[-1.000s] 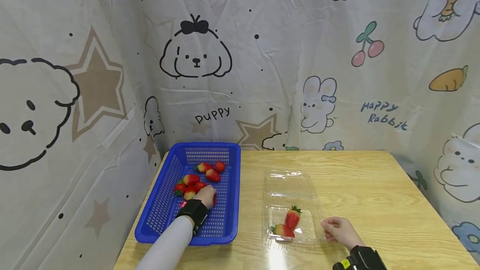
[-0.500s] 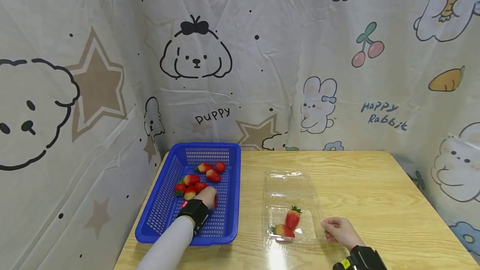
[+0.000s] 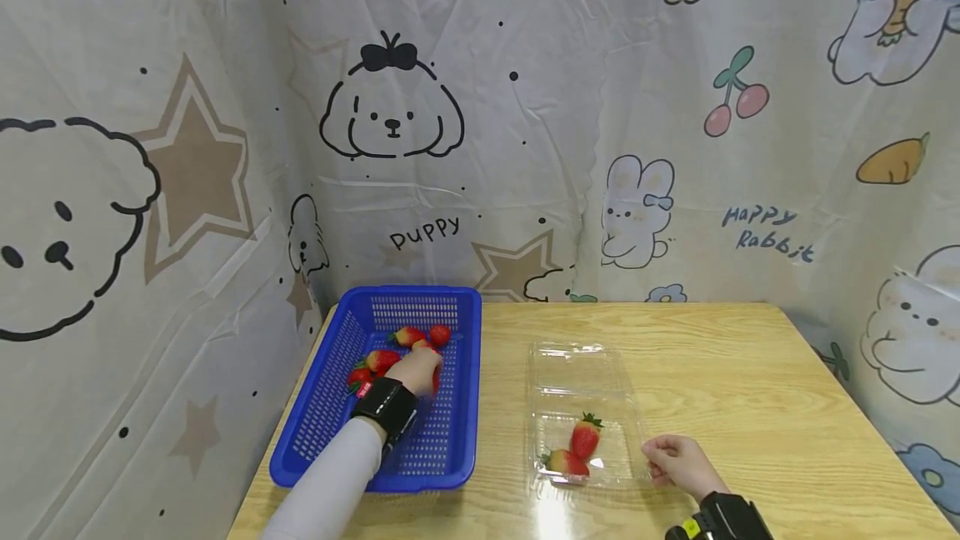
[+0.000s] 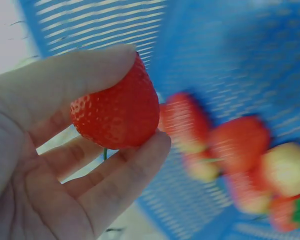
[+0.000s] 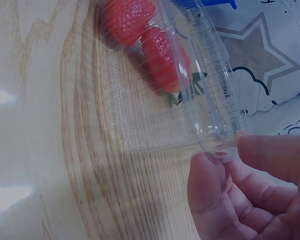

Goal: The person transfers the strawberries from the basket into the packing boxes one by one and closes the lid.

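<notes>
My left hand point(image 3: 417, 372) is over the blue basket point(image 3: 468, 407) and pinches a red strawberry point(image 4: 122, 112) between thumb and fingers, plain to see in the left wrist view. Several other strawberries point(image 3: 382, 359) lie in the basket beyond and beside that hand, some hidden by it. At the right, my right hand point(image 3: 681, 465) pinches the edge of a clear plastic clamshell box point(image 3: 611, 440), whose lid point(image 3: 573, 367) lies back. Two strawberries rest in the box: one point(image 3: 586, 437) with its leaves pointing away, the other point(image 3: 567, 462) lying nearer the front.
A pale wooden table point(image 3: 705, 373) carries both basket and box, with a strip of wood between them. Printed cloth point(image 3: 465, 132) hangs along the back and at both sides. The basket's raised walls surround its strawberries.
My left hand has risen slightly and moved a little away from me inside the basket, bringing a strawberry up with it. The right hand and the clear box have stayed still.
</notes>
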Motion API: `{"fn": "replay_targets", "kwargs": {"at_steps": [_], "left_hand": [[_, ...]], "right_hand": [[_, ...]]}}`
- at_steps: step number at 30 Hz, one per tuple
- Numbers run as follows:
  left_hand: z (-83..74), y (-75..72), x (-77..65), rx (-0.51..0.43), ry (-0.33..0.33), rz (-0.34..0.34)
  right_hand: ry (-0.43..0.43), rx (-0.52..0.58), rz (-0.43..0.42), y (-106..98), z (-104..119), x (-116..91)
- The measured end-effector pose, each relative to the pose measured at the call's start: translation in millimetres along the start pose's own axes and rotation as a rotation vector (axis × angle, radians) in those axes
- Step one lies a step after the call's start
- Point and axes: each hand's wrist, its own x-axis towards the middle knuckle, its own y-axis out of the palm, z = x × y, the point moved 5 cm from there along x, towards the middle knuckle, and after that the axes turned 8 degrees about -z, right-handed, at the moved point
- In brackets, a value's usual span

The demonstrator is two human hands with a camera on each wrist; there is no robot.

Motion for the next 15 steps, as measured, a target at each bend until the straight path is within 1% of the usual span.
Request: {"fn": "replay_targets", "kwargs": {"at_steps": [3,4,8,11,13,15], "left_hand": [[-17.6,-20.4,7.9,0.015,0.070,-0.058],[-23.9,-26.2,11.1,0.012,0.079,-0.070],[-55.2,-45.7,16.3,-0.051,0.121,-0.113],[-81.9,-53.1,16.4,-0.086,0.184,-0.148],[-99.1,-54.4,16.0,-0.096,0.231,-0.184],[-115.6,-54.0,14.9,-0.115,0.263,-0.222]], "right_hand": [[-0.001,0.008,-0.004,-0.2,0.9,-0.5],[-0.003,0.007,-0.005,-0.3,1.1,-0.6],[0.001,0.002,-0.006,-0.3,1.3,-1.3],[0.005,0.001,-0.005,0.1,0.6,-2.1],[0.007,0.003,-0.007,0.4,0.2,-2.5],[0.006,0.004,-0.007,0.5,-0.2,-2.6]]}}
